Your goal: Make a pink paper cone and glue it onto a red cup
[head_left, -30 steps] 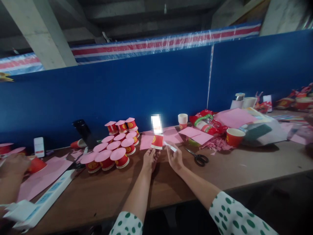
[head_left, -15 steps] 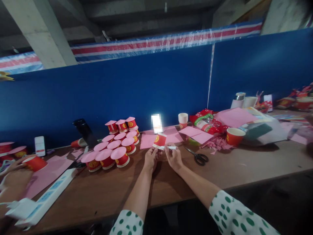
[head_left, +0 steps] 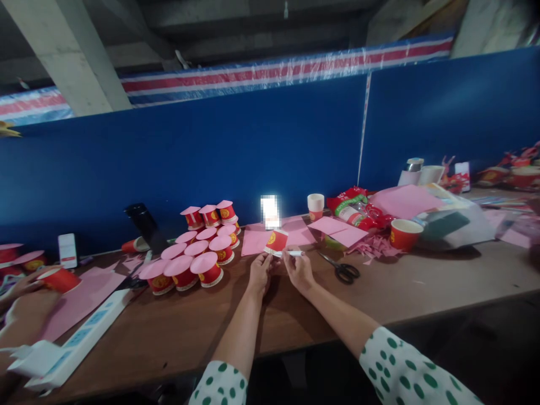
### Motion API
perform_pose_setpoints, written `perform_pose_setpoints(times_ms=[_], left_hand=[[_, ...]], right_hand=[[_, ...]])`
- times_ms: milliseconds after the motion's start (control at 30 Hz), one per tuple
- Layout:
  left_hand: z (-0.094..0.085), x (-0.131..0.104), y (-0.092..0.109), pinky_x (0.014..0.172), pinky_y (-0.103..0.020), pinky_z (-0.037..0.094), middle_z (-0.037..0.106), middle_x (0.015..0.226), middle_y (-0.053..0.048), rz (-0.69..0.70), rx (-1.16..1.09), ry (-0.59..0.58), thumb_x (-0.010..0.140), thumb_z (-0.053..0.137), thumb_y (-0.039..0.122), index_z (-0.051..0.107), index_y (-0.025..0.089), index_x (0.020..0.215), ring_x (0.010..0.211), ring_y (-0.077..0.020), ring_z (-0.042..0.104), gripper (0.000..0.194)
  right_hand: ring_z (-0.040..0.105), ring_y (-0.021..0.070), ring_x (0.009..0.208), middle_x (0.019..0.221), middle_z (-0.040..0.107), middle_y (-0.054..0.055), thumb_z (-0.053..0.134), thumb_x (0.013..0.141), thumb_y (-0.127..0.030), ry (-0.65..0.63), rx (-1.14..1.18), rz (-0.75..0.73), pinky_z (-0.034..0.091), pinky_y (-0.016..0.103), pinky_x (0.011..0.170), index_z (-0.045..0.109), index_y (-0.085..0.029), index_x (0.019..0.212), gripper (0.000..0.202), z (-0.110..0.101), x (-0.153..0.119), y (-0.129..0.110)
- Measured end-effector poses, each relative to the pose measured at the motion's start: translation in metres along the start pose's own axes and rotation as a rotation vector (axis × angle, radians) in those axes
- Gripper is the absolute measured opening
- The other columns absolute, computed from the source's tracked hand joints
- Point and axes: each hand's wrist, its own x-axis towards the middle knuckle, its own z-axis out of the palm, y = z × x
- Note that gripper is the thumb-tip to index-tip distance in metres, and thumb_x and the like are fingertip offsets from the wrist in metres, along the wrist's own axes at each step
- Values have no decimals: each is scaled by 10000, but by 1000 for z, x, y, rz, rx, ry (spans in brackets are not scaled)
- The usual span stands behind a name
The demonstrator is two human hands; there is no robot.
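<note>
Your white sleeves [head_left: 415, 365] with green dots came in lowest, reaching over the brown desk [head_left: 189, 332]. Off to the left lay a white power strip [head_left: 80, 340] with a plug in it, and beyond that another person's hand [head_left: 36, 309] was at a tilted orange-red cup [head_left: 60, 280].

Ahead of you, your left hand [head_left: 260, 273] pinched the lower edge of a small red cup [head_left: 277, 240] between thumb and fingers; the cup was tilted, its gold emblem in sight, above the middle of the desk. Your right hand [head_left: 300, 273] had its fingers closed on a slim white stick [head_left: 296, 253] just beside the cup's lower edge; whether stick and cup touched, you couldn't tell.

Black scissors [head_left: 346, 273] rested near your right hand. To the left stood rows of red cups with pink tops [head_left: 205, 263]. Behind the held cup lay pink sheets [head_left: 253, 239], then a bright, blurred-out screen [head_left: 270, 212]; a white-topped cup [head_left: 315, 206] stood right of it. Farthest off rose a blue partition [head_left: 236, 157], striped sheeting [head_left: 278, 73] and a concrete pillar [head_left: 71, 50].
</note>
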Motion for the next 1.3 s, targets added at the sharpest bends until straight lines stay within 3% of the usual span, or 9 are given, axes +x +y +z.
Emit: perform_pose_setpoints(times_ms=[800, 1300], left_hand=[[-2, 1, -3, 670, -246, 459, 649, 748, -26, -5, 4, -7, 627, 705, 280, 606, 128, 793, 645, -104, 602, 246], [-2, 1, -2, 669, -245, 450, 652, 754, -30, 4, 46, -8, 600, 715, 308, 615, 130, 791, 661, -110, 591, 279]], right_hand=[[553, 125, 545, 657, 605, 33, 371, 890, -303, -3, -84, -29, 428, 224, 580, 531, -178, 759, 241, 2, 1, 4], [575, 154, 623, 685, 622, 56, 367, 887, -306, 59, -158, -40, 432, 243, 643, 558, -168, 784, 257, 2, 2, 7]])
